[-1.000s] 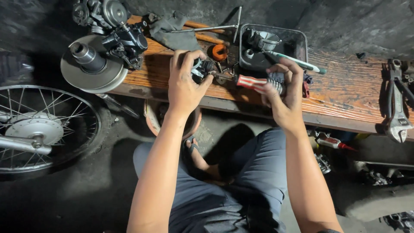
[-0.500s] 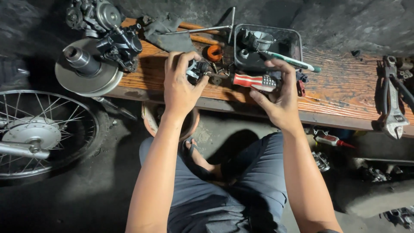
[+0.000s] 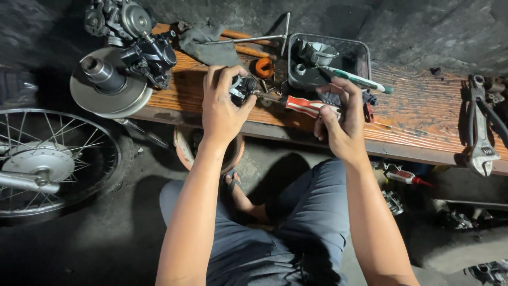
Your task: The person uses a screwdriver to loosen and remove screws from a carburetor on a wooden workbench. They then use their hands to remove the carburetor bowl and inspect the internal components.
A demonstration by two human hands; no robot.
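Red-handled screwdriver (image 3: 302, 105) pinched in our right hand (image 3: 341, 127), tip at small metal part (image 3: 244, 87). Left hand (image 3: 222, 106) fingers grip it; we'd keep tip seated, part steady on wooden bench (image 3: 423, 114).

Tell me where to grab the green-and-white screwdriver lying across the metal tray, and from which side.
Grip the green-and-white screwdriver by its handle end, coming from the right and above. That end juts past the metal tray rim, clear over the wooden bench; the other end sits among parts inside the tray.
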